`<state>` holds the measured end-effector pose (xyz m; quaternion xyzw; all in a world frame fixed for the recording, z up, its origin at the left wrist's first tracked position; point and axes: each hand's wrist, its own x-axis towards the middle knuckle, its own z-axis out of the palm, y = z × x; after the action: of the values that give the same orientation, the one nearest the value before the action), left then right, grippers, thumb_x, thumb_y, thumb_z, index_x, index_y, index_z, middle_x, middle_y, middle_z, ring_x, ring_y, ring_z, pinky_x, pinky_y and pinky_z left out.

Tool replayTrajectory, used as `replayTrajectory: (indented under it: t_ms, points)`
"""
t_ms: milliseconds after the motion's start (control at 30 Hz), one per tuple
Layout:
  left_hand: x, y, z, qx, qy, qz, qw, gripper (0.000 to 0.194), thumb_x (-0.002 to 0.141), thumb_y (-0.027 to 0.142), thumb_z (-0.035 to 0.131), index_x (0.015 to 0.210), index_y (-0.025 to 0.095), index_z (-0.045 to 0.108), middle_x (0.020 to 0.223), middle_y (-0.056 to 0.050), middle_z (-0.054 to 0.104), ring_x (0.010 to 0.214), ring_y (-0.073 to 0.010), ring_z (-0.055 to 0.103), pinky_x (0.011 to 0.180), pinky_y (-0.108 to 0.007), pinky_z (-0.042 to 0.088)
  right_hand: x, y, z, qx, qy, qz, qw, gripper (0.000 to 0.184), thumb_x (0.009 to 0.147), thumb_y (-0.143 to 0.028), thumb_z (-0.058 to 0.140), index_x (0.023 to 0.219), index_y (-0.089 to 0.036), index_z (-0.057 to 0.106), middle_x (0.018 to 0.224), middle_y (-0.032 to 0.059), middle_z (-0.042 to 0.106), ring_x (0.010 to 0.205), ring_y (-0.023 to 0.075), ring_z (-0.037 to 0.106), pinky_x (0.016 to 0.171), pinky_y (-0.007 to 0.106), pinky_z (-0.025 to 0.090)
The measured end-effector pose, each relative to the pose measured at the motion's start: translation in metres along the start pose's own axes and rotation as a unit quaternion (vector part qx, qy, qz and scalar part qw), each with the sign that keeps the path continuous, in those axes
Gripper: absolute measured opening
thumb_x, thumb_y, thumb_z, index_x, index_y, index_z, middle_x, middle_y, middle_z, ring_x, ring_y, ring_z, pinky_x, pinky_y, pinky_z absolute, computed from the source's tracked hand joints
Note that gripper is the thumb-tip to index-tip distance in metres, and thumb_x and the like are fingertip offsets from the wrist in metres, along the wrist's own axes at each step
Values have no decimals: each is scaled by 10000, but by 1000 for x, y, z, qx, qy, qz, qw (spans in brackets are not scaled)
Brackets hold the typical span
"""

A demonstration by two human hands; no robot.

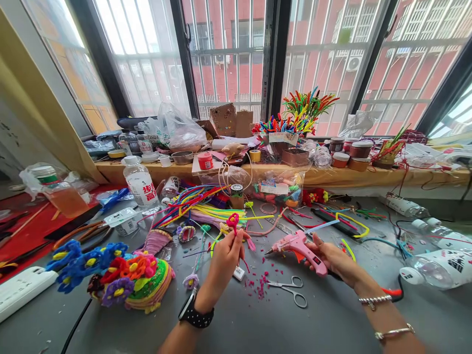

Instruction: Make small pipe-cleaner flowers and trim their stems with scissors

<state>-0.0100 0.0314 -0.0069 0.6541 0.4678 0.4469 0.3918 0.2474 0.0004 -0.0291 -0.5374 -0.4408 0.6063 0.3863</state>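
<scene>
Pinched in the fingers of my left hand (227, 253) is a small pink pipe-cleaner flower (233, 221), held upright with its stem hanging below. My right hand (334, 258) is closed around the handle of a pink hot glue gun (297, 248). The gun's nozzle points left toward the flower, apart from it, and a pale glue stick (320, 226) sticks out at its back. Small silver scissors (293, 290) lie partly open on the table below the gun. Pink fuzzy clippings (261, 287) are scattered beside them.
At left stands a basket of pipe-cleaner flowers (151, 287), near a white power strip (25, 292). Bundled pipe cleaners (195, 204) lie behind my left hand. Plastic bottles (438, 268) lie at right; another bottle (140, 184) stands at left. Jars and craft supplies crowd the window ledge (173, 172).
</scene>
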Motion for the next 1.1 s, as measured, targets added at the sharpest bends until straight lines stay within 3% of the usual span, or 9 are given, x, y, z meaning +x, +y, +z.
replayTrajectory:
  t_ms: [100, 200, 267, 467, 633, 800, 933, 1033, 1100]
  points:
    - [0, 1, 0, -2, 1, -2, 1000, 387, 785, 456, 338, 796, 144, 566, 413, 66, 411, 318, -75, 342, 355, -194, 269, -4, -1, -1, 3, -36, -16, 999, 452, 749, -565, 401, 797, -175, 624, 763, 62, 636, 666, 164, 569, 631, 276, 446]
    - [0, 0, -1, -6, -1, -6, 1000, 389, 784, 459, 337, 806, 145, 566, 417, 65, 412, 319, -75, 343, 347, -191, 260, -4, -1, -3, -76, -42, -44, 995, 316, 696, -439, 567, 872, -180, 610, 795, 30, 621, 701, 151, 548, 629, 238, 428]
    - [0, 0, -1, -8, -1, -8, 1000, 387, 780, 464, 342, 800, 151, 568, 419, 65, 416, 320, -74, 346, 345, -188, 258, -3, -1, -3, -105, -37, -51, 992, 334, 652, -373, 626, 930, -193, 587, 819, 11, 610, 703, 140, 534, 611, 217, 416]
    - [-1, 1, 0, -1, 4, -8, 1000, 390, 775, 465, 352, 809, 153, 583, 430, 59, 426, 331, -75, 356, 356, -189, 274, 2, -1, -4, -110, 0, -1, 994, 406, 608, -400, 623, 918, -142, 581, 756, 25, 593, 632, 128, 515, 510, 190, 381]
    - [-1, 1, -1, 7, 4, -3, 1000, 383, 783, 454, 351, 815, 157, 591, 432, 55, 433, 343, -79, 364, 373, -192, 288, 1, 1, -8, -87, -1, -27, 996, 421, 627, -378, 619, 967, -133, 568, 710, 10, 582, 612, 109, 510, 522, 181, 383]
    - [-1, -1, -1, 7, 8, -1, 1000, 374, 783, 451, 357, 819, 163, 593, 435, 55, 438, 346, -80, 367, 386, -193, 293, 3, 3, -11, -144, 38, -54, 987, 484, 648, -361, 588, 1069, -128, 532, 720, 19, 602, 626, 132, 526, 533, 209, 402]
    - [-1, -2, -1, -3, 5, 1, 1000, 369, 778, 454, 366, 806, 162, 590, 427, 57, 433, 336, -80, 362, 376, -194, 281, 10, 8, -14, -237, 63, -62, 967, 485, 693, -344, 523, 1123, -120, 496, 749, 28, 618, 627, 142, 549, 535, 222, 433]
    - [-1, 0, -1, -5, 9, 0, 1000, 361, 778, 448, 368, 773, 158, 583, 419, 61, 412, 331, -76, 347, 368, -191, 273, 17, 14, -15, -338, 126, -73, 930, 495, 716, -331, 480, 1157, -107, 472, 837, 57, 631, 605, 152, 568, 499, 235, 448]
    - [-1, 2, -2, -4, 11, -1, 1000, 357, 775, 445, 373, 759, 155, 582, 416, 61, 404, 331, -75, 344, 361, -189, 268, 21, 16, -16, -382, 171, -85, 904, 476, 719, -310, 470, 1145, -98, 484, 974, 90, 605, 692, 178, 583, 563, 258, 462]
